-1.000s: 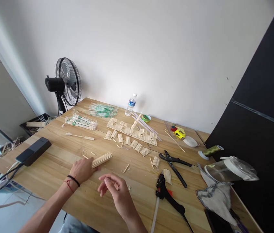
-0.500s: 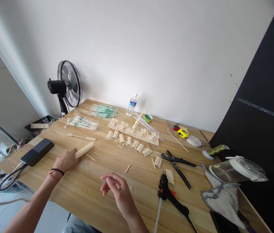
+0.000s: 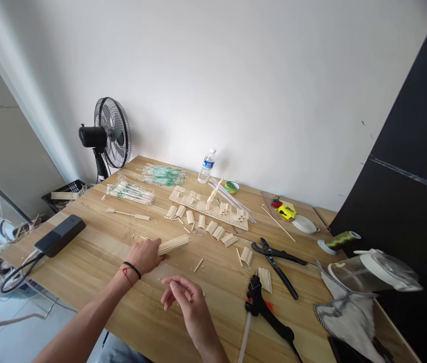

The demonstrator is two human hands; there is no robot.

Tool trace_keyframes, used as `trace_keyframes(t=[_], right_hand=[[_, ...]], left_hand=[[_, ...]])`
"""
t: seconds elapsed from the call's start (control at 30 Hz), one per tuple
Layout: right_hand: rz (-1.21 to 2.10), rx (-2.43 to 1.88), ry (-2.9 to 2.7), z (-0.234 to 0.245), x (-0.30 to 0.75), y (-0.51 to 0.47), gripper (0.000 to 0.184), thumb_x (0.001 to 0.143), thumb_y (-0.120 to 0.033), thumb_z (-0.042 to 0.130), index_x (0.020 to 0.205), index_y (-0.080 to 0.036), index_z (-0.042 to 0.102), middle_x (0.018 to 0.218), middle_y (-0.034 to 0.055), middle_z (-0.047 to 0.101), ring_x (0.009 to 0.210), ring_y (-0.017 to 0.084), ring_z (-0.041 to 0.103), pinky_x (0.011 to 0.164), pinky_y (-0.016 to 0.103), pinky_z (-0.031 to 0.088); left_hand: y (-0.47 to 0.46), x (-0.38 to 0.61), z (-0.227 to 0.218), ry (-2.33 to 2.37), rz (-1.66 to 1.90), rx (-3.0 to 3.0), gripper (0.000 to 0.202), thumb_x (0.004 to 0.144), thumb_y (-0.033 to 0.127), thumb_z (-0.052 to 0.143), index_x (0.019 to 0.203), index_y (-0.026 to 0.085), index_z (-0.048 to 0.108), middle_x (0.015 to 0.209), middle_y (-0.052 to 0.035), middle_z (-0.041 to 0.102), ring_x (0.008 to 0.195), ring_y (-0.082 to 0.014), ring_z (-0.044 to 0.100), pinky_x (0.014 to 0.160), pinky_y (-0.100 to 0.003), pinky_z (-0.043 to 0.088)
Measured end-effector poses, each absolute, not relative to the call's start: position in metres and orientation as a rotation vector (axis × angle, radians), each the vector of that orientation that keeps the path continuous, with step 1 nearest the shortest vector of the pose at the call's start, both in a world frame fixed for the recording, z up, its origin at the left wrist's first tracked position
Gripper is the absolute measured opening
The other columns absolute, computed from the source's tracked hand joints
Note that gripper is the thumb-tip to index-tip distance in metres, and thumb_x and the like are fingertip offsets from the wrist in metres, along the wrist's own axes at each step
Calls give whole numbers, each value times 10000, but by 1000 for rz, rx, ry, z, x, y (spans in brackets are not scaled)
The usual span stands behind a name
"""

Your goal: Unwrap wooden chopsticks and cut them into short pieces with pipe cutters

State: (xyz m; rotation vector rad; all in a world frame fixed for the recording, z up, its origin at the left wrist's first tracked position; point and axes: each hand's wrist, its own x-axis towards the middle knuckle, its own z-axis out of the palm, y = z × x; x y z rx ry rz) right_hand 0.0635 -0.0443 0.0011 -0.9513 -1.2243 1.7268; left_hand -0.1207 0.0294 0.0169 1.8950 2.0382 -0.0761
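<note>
The right hand [image 3: 188, 298], half-curled and empty, hovers above the table [image 3: 228, 315]; the left hand's [image 3: 145, 257] grip is closed around one end of a pale stick bundle [image 3: 174, 244]. Beyond, small stick panels [image 3: 219, 233] look finished but lie apart from a slatted base [image 3: 199, 205] already bearing similar pieces [image 3: 225, 208].

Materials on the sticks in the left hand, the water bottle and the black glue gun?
Sticks in the left hand: probably bare wood, matte; pale tan, no gloss.
Water bottle: likely thin plastic, clear and glossy; see-through walls.
Glue gun: body looks like moulded plastic, low sheen; smooth, uniformly black handle. Nozzle material unclear.
</note>
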Motion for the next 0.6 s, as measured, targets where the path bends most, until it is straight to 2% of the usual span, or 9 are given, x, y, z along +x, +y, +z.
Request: trace_keyframes(t=[0.2, 0.27, 0.37, 0.6], right_hand=[[1719, -959, -1192, -5, 74, -45, 501, 883, -641, 686, 942, -148, 754, 671, 49, 719, 590, 166, 640, 644, 304, 521], [1735, -942, -1185, -8, 74, -46, 480, 896, -622, 683, 949, -150, 756, 677, 51, 723, 594, 165, 642, 650, 305, 523], [1769, -902, -1185, -10, 67, -46, 446, 911, -589, 681, 950, -152, 759, 681, 51, 728, 592, 164, 641, 653, 306, 528], [1838, -841, -1224, 1, 52, -48, 432, 928, -577, 662, 967, -158, 760, 687, 50, 728, 601, 169, 645, 652, 311, 529]], left_hand=[[7, -186, 31, 2175, -139, 1744, 420, 956, 575, 476, 1087, 218, 655, 1122, -179, 771, 1053, -382, 732, 776, -407, 523], [-10, -215, 32, 2225, -195, 1660, 481, 943, 634, 448, 1049, 210, 648, 1071, -186, 775, 977, -396, 745, 720, -413, 520], [-35, -247, 28, 2301, -240, 1551, 531, 918, 705, 431, 964, 210, 621, 1011, -182, 773, 982, -390, 738, 726, -403, 511], [-47, -232, 19, 2349, -240, 1511, 561, 949, 699, 392, 1054, 190, 605, 1003, -207, 767, 992, -419, 734, 752, -433, 511]])
